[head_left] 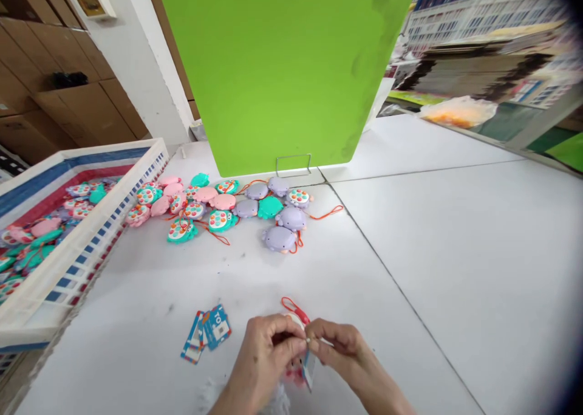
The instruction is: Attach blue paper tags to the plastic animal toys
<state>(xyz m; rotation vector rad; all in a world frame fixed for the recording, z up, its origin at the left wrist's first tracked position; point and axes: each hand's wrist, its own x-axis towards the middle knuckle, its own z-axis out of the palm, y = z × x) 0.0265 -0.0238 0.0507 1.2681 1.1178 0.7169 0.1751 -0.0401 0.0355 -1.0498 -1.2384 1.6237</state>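
The toys [279, 239] look smooth plastic, the cards [215, 327] smooth paper, the boxes [78, 112] matt cardboard.

The upright bright-green rectangular board [286, 68] blocks forward passage across the white worktop [455, 239]. Low, rounded pink, teal and lilac plastic toys [223, 202] obstruct the strip just before the board and to its left; pass above. Further left of the board, the slatted white plastic crate [88, 229] forms a raised barrier. Lateral clearance is widest to the board's right and front-right.
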